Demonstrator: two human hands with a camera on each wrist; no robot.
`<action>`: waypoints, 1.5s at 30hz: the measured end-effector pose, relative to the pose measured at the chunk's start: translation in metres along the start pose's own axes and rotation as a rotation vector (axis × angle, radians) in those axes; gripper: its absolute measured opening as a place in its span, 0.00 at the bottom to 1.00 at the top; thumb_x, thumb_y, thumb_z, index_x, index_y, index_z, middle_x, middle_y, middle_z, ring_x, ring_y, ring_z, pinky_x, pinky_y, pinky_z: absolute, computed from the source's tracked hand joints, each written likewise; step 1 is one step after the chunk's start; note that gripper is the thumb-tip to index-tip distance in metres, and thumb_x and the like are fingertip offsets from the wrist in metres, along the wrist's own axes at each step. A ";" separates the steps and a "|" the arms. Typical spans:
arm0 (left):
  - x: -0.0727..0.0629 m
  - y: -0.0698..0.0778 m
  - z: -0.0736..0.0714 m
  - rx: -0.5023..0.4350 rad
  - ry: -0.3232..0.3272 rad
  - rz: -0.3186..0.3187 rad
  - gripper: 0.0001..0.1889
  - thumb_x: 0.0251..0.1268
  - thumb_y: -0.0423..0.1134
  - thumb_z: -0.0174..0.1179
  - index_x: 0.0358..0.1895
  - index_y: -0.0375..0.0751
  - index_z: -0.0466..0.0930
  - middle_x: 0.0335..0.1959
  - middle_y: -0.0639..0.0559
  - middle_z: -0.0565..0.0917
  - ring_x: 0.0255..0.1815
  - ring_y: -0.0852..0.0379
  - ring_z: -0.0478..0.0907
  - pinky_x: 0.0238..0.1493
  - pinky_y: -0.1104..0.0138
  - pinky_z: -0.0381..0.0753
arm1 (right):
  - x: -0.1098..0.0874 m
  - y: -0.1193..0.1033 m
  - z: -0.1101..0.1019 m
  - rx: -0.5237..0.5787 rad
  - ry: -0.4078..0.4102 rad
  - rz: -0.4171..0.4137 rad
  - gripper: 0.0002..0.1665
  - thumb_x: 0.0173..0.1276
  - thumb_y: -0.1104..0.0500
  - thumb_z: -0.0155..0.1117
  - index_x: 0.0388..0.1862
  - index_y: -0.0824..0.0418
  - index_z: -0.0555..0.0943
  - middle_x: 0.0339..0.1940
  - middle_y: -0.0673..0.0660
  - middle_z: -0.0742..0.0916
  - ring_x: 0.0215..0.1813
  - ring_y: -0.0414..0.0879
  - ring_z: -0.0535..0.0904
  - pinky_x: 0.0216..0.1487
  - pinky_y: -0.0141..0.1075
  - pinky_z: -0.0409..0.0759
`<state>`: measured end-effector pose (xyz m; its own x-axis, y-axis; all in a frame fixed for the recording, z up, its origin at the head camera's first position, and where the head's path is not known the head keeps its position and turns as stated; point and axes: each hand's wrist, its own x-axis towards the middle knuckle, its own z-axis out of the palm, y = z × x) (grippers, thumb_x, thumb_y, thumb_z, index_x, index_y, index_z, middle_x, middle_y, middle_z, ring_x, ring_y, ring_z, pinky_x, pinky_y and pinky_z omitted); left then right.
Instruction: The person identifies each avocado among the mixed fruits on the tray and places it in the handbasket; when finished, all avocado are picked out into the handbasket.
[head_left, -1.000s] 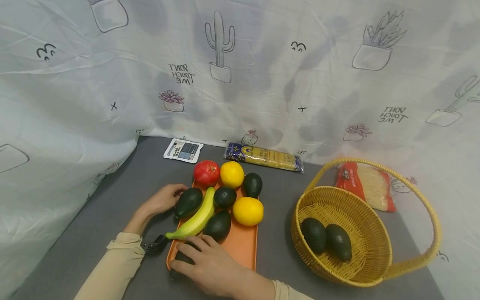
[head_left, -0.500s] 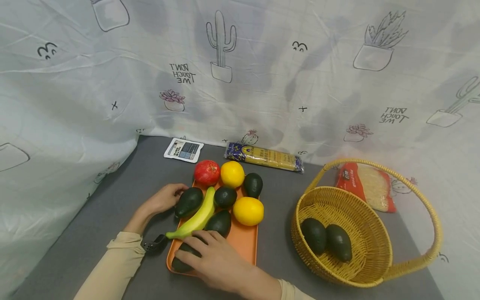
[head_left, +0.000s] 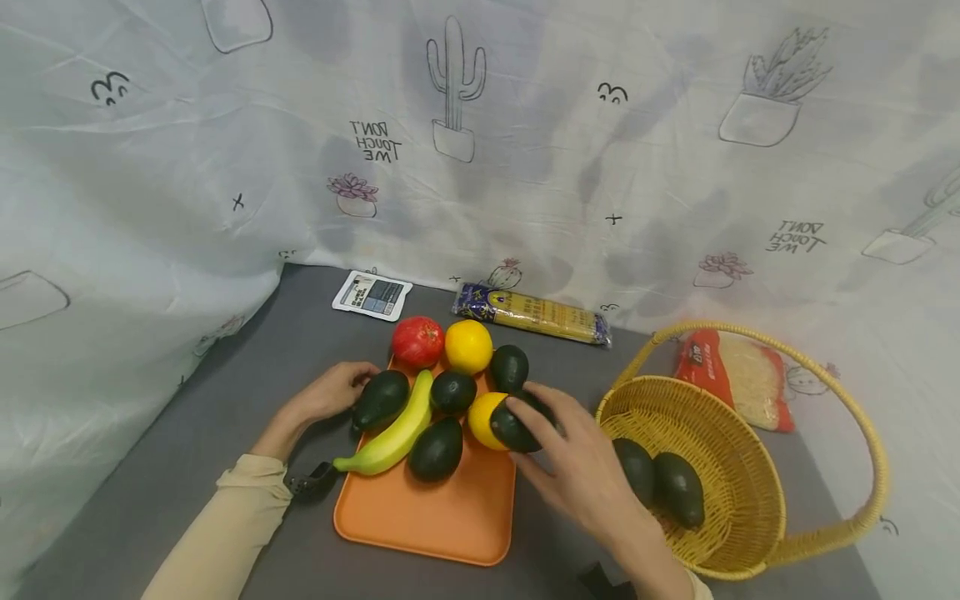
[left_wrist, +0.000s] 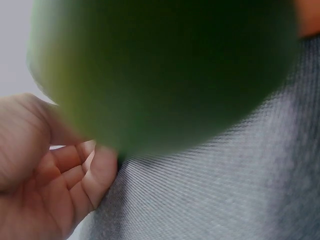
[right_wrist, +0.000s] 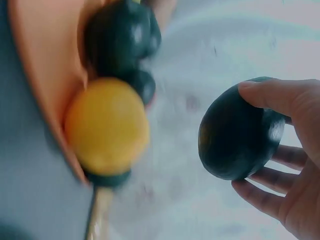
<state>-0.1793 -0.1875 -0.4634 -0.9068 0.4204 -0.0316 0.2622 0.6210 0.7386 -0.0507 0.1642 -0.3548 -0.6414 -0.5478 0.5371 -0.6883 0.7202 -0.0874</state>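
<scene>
My right hand grips a dark green avocado between thumb and fingers, above the right edge of the orange tray. Part of a yellow, lemon-like fruit shows behind it. At the tray's left side, my left hand has bent fingers close to another avocado. That avocado hides the thumb tip in the left wrist view, so whether the fingers hold the tray's edge cannot be seen. A banana, more avocados, a second yellow fruit and a red pomegranate lie on the tray.
A wicker basket with a tall handle stands to the right, with two avocados inside. Along the back lie a white packet, a noodle pack and a red-and-clear bag. A patterned curtain hangs behind.
My right hand has lifted the avocado from the tray's near left corner and carried it right and away from me, over the right edge. The left hand stays at the tray's left side.
</scene>
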 end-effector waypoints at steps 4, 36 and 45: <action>0.001 0.002 -0.001 -0.006 -0.010 0.000 0.15 0.62 0.22 0.49 0.50 0.24 0.78 0.35 0.42 0.81 0.35 0.55 0.73 0.36 0.68 0.73 | -0.019 0.027 -0.022 -0.084 0.027 0.100 0.33 0.70 0.39 0.52 0.68 0.53 0.72 0.63 0.63 0.77 0.56 0.58 0.79 0.46 0.51 0.82; 0.000 0.007 -0.002 0.005 -0.007 -0.003 0.15 0.62 0.21 0.48 0.50 0.23 0.78 0.35 0.42 0.81 0.35 0.55 0.73 0.36 0.68 0.72 | -0.120 0.117 -0.050 -0.308 -0.108 0.757 0.37 0.53 0.64 0.73 0.60 0.76 0.69 0.49 0.81 0.78 0.46 0.77 0.75 0.47 0.63 0.71; -0.002 0.004 -0.002 -0.045 0.012 0.058 0.14 0.59 0.21 0.49 0.47 0.23 0.78 0.32 0.43 0.80 0.32 0.56 0.73 0.34 0.70 0.71 | -0.123 0.124 -0.049 -0.254 -0.339 0.914 0.36 0.63 0.58 0.65 0.65 0.74 0.65 0.49 0.82 0.77 0.44 0.77 0.76 0.38 0.63 0.74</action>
<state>-0.1768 -0.1879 -0.4592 -0.8945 0.4467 0.0197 0.2992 0.5652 0.7688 -0.0410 0.3420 -0.3905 -0.9771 0.1962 0.0829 0.1831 0.9725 -0.1436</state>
